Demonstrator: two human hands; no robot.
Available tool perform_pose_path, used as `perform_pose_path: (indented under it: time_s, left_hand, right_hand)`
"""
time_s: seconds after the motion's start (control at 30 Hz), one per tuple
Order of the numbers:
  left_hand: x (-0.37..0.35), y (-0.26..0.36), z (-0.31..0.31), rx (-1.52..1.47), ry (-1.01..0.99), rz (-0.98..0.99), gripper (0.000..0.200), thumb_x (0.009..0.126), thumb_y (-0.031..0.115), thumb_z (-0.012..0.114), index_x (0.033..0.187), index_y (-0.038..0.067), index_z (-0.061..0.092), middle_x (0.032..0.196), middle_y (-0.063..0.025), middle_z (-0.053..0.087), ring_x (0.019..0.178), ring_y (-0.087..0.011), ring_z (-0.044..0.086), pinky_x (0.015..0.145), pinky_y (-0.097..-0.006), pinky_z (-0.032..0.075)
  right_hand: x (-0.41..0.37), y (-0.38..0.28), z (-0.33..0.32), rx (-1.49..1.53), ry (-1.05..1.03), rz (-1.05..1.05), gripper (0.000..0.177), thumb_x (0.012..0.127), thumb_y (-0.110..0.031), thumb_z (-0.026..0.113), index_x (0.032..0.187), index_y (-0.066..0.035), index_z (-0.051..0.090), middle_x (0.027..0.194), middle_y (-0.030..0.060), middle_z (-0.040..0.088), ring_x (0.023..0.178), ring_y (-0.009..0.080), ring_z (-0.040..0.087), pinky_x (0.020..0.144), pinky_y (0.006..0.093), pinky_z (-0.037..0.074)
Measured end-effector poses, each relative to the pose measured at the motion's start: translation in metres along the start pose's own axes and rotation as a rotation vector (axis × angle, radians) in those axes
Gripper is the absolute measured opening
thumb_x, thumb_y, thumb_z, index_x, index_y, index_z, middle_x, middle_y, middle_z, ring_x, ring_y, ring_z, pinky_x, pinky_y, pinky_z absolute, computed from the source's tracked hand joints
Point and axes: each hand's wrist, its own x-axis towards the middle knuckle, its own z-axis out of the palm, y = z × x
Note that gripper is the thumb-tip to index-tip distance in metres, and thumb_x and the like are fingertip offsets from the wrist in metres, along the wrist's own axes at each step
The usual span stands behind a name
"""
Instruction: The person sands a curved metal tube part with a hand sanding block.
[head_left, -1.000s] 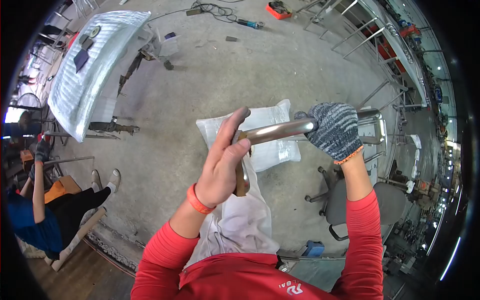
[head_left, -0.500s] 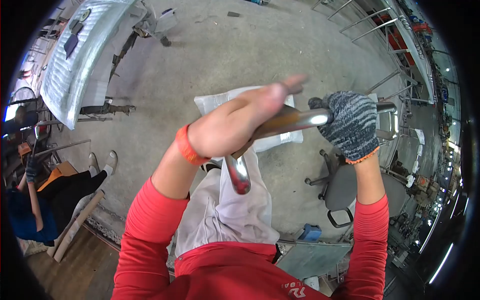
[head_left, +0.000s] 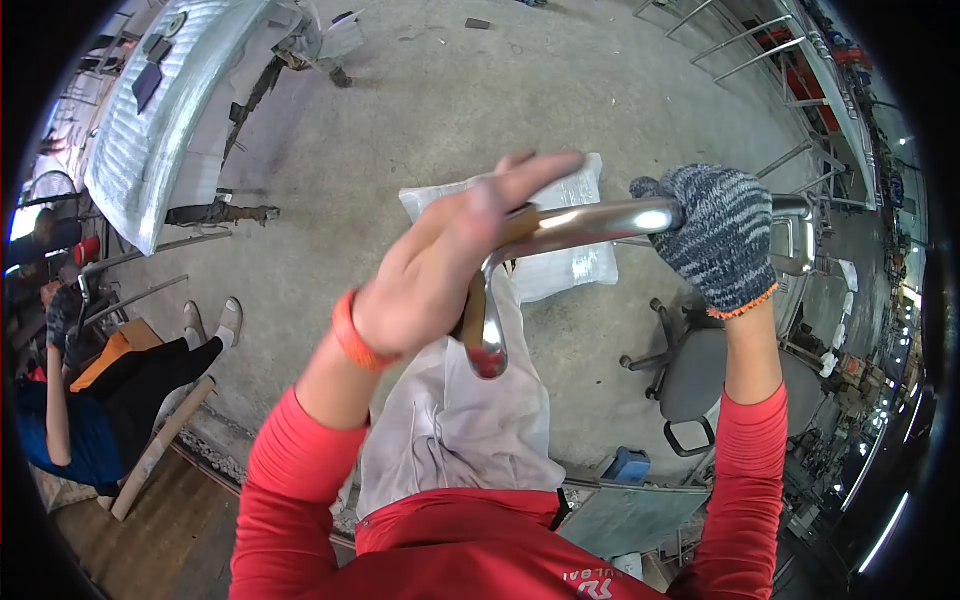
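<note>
A shiny bent metal tube (head_left: 590, 222) runs across in front of me, with one end turned down toward my lap. My right hand (head_left: 715, 235), in a grey knitted glove with an orange cuff, is closed around its straight part. My bare left hand (head_left: 435, 265), with an orange band at the wrist, lies over the bend, its fingers stretched out and slightly blurred. Brownish patches show along the tube beside the palm, which hides part of the bend. Past the glove, the tube leads to a squared metal loop (head_left: 800, 245).
A white wrapped bundle (head_left: 570, 270) lies on the floor below the tube. An office chair (head_left: 700, 375) stands at right, near a blue box (head_left: 627, 465). At upper left is a plastic-wrapped panel (head_left: 150, 130); a co-worker (head_left: 70, 420) sits at left. Metal frames (head_left: 770, 50) stand at upper right.
My left hand has moved left and slightly down along the tube toward the bend, uncovering more of the straight part. My right hand keeps its hold and has shifted slightly up and right.
</note>
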Motion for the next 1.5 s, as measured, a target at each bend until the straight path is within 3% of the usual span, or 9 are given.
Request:
perform_pose_path:
  time_s: [0.23, 0.7, 0.87, 1.03, 1.17, 1.23, 1.27, 1.4, 1.5]
  left_hand:
    - [0.058, 0.006, 0.003, -0.07, -0.585, -0.222, 0.091, 0.098, 0.069, 0.03, 0.15, -0.005, 0.032, 0.139, -0.0217, 0.052, 0.136, -0.0324, 0.043, 0.111, -0.0423, 0.036]
    - [-0.039, -0.001, 0.039, 0.087, 0.323, 0.294, 0.088, 0.099, 0.065, 0.026, 0.149, -0.007, 0.032, 0.155, -0.0286, 0.03, 0.149, -0.0418, 0.016, 0.12, -0.0485, 0.011]
    - [0.016, 0.0, -0.006, 0.109, -0.369, 0.09, 0.091, 0.098, 0.069, 0.022, 0.151, -0.004, 0.032, 0.138, -0.0232, 0.054, 0.142, -0.0327, 0.038, 0.117, -0.0434, 0.025]
    - [0.05, 0.008, 0.007, -0.043, -0.605, -0.095, 0.09, 0.099, 0.067, 0.03, 0.15, -0.007, 0.033, 0.131, -0.0186, 0.06, 0.124, -0.0271, 0.053, 0.107, -0.0331, 0.036]
    - [0.013, -0.009, 0.009, -0.084, -0.305, 0.167, 0.094, 0.097, 0.07, 0.034, 0.151, -0.007, 0.03, 0.139, -0.0175, 0.054, 0.101, -0.0211, 0.053, 0.098, -0.0324, 0.04]
    - [-0.01, 0.0, 0.009, 0.008, -0.137, 0.057, 0.102, 0.093, 0.075, 0.035, 0.151, -0.008, 0.028, 0.144, -0.022, 0.049, 0.128, -0.0274, 0.049, 0.111, -0.0378, 0.033]
    - [-0.022, -0.006, 0.018, -0.071, -0.014, 0.125, 0.091, 0.096, 0.063, 0.043, 0.153, -0.005, 0.024, 0.158, -0.0272, 0.025, 0.149, -0.0371, 0.019, 0.12, -0.0484, 0.009]
    - [-0.05, -0.043, 0.043, 0.11, 0.243, 0.376, 0.098, 0.095, 0.068, 0.039, 0.155, -0.006, 0.015, 0.161, -0.0283, 0.007, 0.151, -0.0384, 0.008, 0.12, -0.047, 0.009]
    - [-0.04, -0.022, 0.021, -0.005, 0.112, 0.192, 0.096, 0.095, 0.068, 0.037, 0.155, -0.005, 0.016, 0.162, -0.0282, 0.007, 0.151, -0.0385, 0.009, 0.12, -0.0471, 0.008]
  right_hand:
    - [-0.01, -0.001, -0.006, -0.038, -0.107, 0.062, 0.025, 0.069, -0.034, 0.074, 0.079, -0.012, 0.069, 0.072, 0.0101, 0.064, 0.068, 0.0314, 0.064, 0.064, 0.0434, 0.05]
    - [-0.016, -0.006, -0.008, -0.012, -0.095, 0.066, 0.018, 0.073, -0.028, 0.074, 0.076, -0.01, 0.068, 0.071, 0.0112, 0.064, 0.067, 0.0316, 0.063, 0.063, 0.0432, 0.048]
    - [-0.015, -0.009, -0.011, -0.008, -0.132, 0.086, 0.022, 0.07, -0.029, 0.073, 0.081, -0.01, 0.069, 0.074, 0.0112, 0.066, 0.07, 0.0319, 0.064, 0.065, 0.0432, 0.049]
    - [-0.009, -0.012, -0.015, -0.041, -0.187, 0.155, 0.024, 0.068, -0.03, 0.072, 0.082, -0.01, 0.067, 0.077, 0.0111, 0.066, 0.072, 0.0328, 0.064, 0.064, 0.0454, 0.048]
    - [-0.01, -0.009, -0.014, -0.027, -0.203, 0.141, 0.024, 0.066, -0.034, 0.073, 0.081, -0.015, 0.072, 0.074, 0.0103, 0.068, 0.071, 0.031, 0.067, 0.066, 0.043, 0.052]
    - [-0.012, -0.006, -0.011, -0.021, -0.152, 0.1, 0.022, 0.07, -0.034, 0.074, 0.077, -0.013, 0.07, 0.073, 0.0101, 0.067, 0.069, 0.0315, 0.065, 0.064, 0.0433, 0.05]
    - [-0.014, -0.005, -0.01, -0.016, -0.101, 0.059, 0.023, 0.073, -0.033, 0.074, 0.074, -0.011, 0.067, 0.072, 0.01, 0.065, 0.067, 0.032, 0.064, 0.062, 0.0436, 0.048]
    - [-0.011, -0.006, -0.011, -0.053, -0.113, 0.083, 0.022, 0.074, -0.032, 0.074, 0.075, -0.012, 0.067, 0.073, 0.0113, 0.065, 0.068, 0.0325, 0.064, 0.063, 0.0435, 0.048]
    - [-0.005, -0.008, -0.011, -0.053, -0.122, 0.089, 0.021, 0.073, -0.031, 0.073, 0.077, -0.011, 0.068, 0.074, 0.0119, 0.065, 0.069, 0.0329, 0.064, 0.063, 0.0439, 0.048]
